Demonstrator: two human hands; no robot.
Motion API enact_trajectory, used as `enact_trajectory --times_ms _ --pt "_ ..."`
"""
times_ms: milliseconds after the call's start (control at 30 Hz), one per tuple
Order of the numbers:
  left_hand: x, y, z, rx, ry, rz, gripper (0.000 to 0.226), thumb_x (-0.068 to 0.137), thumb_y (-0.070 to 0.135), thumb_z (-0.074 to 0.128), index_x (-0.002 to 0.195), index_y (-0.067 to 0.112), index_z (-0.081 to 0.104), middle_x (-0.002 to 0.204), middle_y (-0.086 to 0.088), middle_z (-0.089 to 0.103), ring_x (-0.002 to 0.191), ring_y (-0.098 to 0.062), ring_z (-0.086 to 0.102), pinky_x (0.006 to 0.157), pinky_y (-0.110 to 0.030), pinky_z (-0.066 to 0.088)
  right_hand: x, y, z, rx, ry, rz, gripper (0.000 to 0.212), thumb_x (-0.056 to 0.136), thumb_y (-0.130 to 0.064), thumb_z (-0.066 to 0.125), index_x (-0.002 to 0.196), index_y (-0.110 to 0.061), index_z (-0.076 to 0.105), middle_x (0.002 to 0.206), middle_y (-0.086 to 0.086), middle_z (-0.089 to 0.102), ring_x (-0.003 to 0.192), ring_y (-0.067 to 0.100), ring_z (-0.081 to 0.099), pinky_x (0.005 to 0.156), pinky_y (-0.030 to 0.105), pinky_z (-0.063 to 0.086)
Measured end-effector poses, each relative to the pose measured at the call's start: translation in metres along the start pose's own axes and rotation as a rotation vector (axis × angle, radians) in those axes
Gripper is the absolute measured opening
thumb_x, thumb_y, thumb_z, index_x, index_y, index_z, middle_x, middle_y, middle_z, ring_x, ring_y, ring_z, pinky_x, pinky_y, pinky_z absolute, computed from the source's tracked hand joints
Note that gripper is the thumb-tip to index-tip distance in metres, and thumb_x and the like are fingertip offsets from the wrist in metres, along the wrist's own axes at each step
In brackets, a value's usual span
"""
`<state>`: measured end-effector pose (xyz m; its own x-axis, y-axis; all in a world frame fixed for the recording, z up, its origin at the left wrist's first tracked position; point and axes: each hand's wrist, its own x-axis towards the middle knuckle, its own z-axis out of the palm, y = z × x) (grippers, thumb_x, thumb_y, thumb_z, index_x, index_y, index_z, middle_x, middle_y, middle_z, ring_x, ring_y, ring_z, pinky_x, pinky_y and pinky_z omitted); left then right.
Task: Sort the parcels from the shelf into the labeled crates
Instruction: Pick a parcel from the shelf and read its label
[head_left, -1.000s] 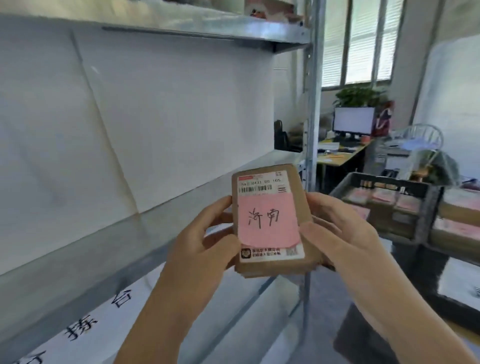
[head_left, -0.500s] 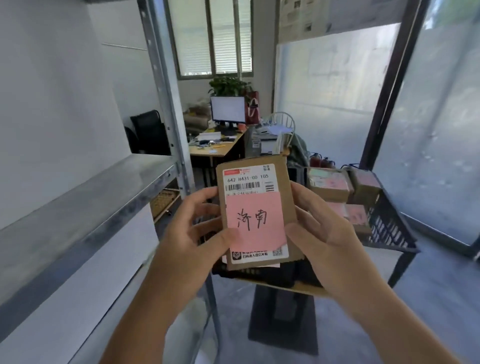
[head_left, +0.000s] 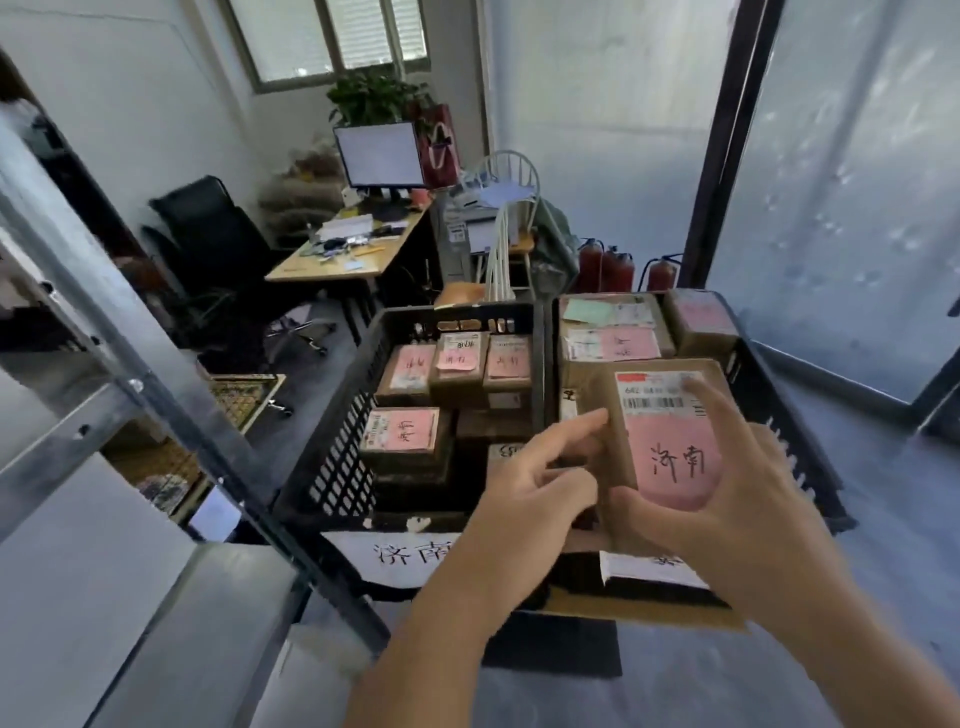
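A person's right hand (head_left: 737, 499) grips a brown cardboard parcel (head_left: 660, 441) from below, thumb curled across the lower edge of its pink handwritten label (head_left: 672, 460) and a fingertip resting on the white barcode sticker (head_left: 660, 395) at the top. The left hand (head_left: 530, 493), which half a second ago clasped the parcel's left side, now only touches that edge with its extended index finger, the other fingers loosely curled and holding nothing. The parcel, earlier held up at chest height beside the metal shelf (head_left: 104, 415), now hangs low over the near part of the right-hand black crate (head_left: 779, 395), tilted face-up toward the camera. Below the parcel, a white paper tag (head_left: 649, 569) hangs on that crate's front; its writing is mostly hidden. Left of the parcel stands a second black crate (head_left: 332, 441) with a handwritten white sign (head_left: 405, 556) on its front and several pink-labelled boxes (head_left: 405, 436) stacked inside. Beyond the parcel, more labelled boxes (head_left: 613, 338) fill the far end of the right-hand crate. The view has swung away from the shelf, which now sits at the left edge. Farther behind the parcel are red fire extinguishers (head_left: 608, 267), a white chair (head_left: 506, 228), a wooden desk (head_left: 337, 260) with a monitor (head_left: 379, 156), and a black office chair (head_left: 218, 234).
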<state>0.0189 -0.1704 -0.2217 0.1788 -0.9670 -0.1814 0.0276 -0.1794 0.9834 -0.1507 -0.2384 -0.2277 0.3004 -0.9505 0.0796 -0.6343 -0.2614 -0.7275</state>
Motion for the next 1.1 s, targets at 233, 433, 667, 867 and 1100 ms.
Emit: enact_trajectory --times_ms 233,433,667,867,1100 --pt "0.069 0.008 -0.029 -0.078 0.228 -0.033 0.057 0.108 -0.001 0.035 0.131 0.035 0.073 0.132 0.01 0.073 0.123 -0.015 0.071 0.098 -0.047 0.064 0.105 0.024 -0.003 0.081 -0.031 0.015 0.104 0.058 -0.073 0.077 0.147 -0.063 0.025 0.125 0.005 0.05 0.089 0.018 0.064 0.067 0.047 0.064" --pt "0.082 -0.001 -0.112 -0.298 0.677 0.06 0.051 0.106 -0.004 0.031 0.124 0.021 0.073 0.123 -0.005 0.077 0.116 -0.026 0.074 0.092 -0.049 0.06 0.154 0.003 0.025 0.068 -0.034 -0.017 0.1 0.062 -0.07 0.076 0.146 -0.066 0.022 0.128 0.004 0.051 0.087 0.019 0.065 0.075 0.053 0.062" --pt "0.11 -0.011 -0.196 -0.243 0.769 0.082 0.043 0.106 0.002 0.033 0.118 0.019 0.071 0.118 -0.005 0.077 0.117 -0.026 0.073 0.095 -0.047 0.057 0.193 -0.04 0.086 0.009 -0.056 0.003 0.101 0.063 -0.073 0.073 0.147 -0.067 0.017 0.113 -0.004 0.055 0.099 0.026 0.064 0.086 0.059 0.058" --pt "0.141 -0.011 -0.266 0.263 0.72 0.064 0.031 0.085 0.038 0.046 0.107 0.044 0.068 0.12 0.02 0.07 0.113 -0.008 0.065 0.097 -0.037 0.051 0.211 -0.092 0.151 -0.08 -0.086 0.016 0.101 0.064 -0.072 0.074 0.147 -0.065 0.017 0.126 -0.001 0.042 0.103 0.025 0.058 0.087 0.056 0.058" --pt "0.194 -0.032 -0.297 0.35 0.562 0.051 0.03 0.088 0.039 0.05 0.113 0.043 0.067 0.128 0.01 0.069 0.115 -0.019 0.065 0.1 -0.042 0.054 0.171 -0.075 0.24 -0.224 -0.168 0.12 0.101 0.069 -0.071 0.07 0.149 -0.058 0.011 0.12 -0.005 0.035 0.112 0.02 0.052 0.083 0.043 0.058"
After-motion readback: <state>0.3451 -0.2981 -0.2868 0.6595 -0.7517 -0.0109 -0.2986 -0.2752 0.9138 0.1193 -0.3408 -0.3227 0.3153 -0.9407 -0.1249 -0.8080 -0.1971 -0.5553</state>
